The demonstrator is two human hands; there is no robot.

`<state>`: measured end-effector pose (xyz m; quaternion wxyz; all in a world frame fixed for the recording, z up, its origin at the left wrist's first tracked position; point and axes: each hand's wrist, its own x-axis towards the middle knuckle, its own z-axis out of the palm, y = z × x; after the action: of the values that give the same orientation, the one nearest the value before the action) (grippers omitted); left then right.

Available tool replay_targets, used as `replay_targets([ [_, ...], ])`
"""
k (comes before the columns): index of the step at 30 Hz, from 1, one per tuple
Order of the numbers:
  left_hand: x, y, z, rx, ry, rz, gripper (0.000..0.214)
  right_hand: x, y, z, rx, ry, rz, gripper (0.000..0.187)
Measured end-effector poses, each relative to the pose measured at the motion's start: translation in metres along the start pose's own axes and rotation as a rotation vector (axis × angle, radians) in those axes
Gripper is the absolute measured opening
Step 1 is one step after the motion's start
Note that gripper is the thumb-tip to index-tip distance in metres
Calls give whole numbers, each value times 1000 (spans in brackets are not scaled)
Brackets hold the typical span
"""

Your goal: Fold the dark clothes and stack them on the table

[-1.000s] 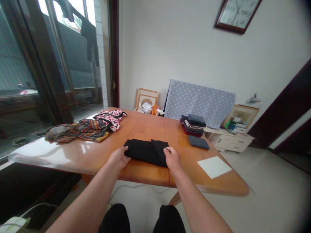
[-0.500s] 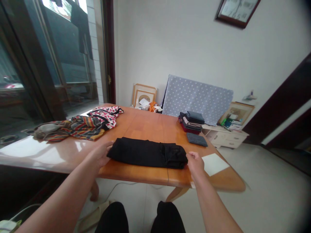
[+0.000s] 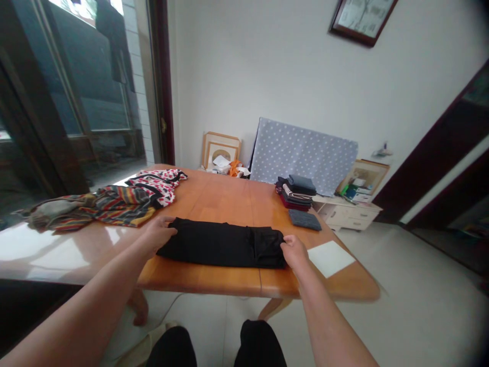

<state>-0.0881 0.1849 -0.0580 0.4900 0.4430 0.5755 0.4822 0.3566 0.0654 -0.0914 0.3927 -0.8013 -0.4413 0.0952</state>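
A black garment (image 3: 221,248), folded into a long strip, lies across the near part of the wooden table (image 3: 225,196). My left hand (image 3: 158,232) rests on its left end with the fingers curled over the cloth. At the garment's right end my right hand (image 3: 295,252) is closed on the edge of the fabric. Both forearms reach in from below.
A heap of striped and red-dotted clothes (image 3: 114,199) lies at the table's left. A pile of folded dark cloths (image 3: 296,191) stands at the far right, a single folded grey cloth (image 3: 304,219) before it, and a white sheet (image 3: 330,258) near the right edge.
The garment was a short bundle one second ago and now lies stretched out long. My hands moved apart to its two ends; the right hand has come back onto the right end.
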Motion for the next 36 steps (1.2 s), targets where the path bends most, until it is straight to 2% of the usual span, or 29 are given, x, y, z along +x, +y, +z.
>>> replay_targets([
  [3,-3,2,0,533,134,273,41,8,-25,4,128,52,-22,34],
  [5,-12,3,9,708,155,419,41,8,-49,6,323,7,-70,41],
  [6,-19,3,16,722,133,459,41,7,-61,7,459,-45,-100,48],
  [8,-31,0,30,602,41,446,35,4,-79,11,682,-131,-129,57],
  [10,-40,-6,42,414,-39,380,30,-1,-88,15,739,-150,-108,55],
  [12,-43,-14,47,333,-78,356,27,-6,-88,19,606,-150,-76,46],
  [14,-43,-21,47,368,-87,383,26,-13,-86,24,322,-165,-108,39],
  [17,-40,-26,44,429,-68,405,27,-30,-89,32,-163,-151,-227,49],
  [20,-38,-28,44,638,-65,462,27,-50,-102,43,-459,-101,-305,65],
  [23,-36,-29,44,942,-68,567,33,-61,-114,53,-590,-83,-340,52],
  [27,-35,-29,45,1093,-60,628,39,-56,-118,57,-640,-111,-357,29],
  [31,-36,-27,44,1132,-66,626,40,-35,-108,49,-544,-133,-306,26],
  [33,-36,-26,45,1144,-70,617,40,-19,-96,39,-378,-164,-231,23],
  [36,-37,-25,45,1162,-70,613,40,4,-67,16,72,-167,-46,19],
])
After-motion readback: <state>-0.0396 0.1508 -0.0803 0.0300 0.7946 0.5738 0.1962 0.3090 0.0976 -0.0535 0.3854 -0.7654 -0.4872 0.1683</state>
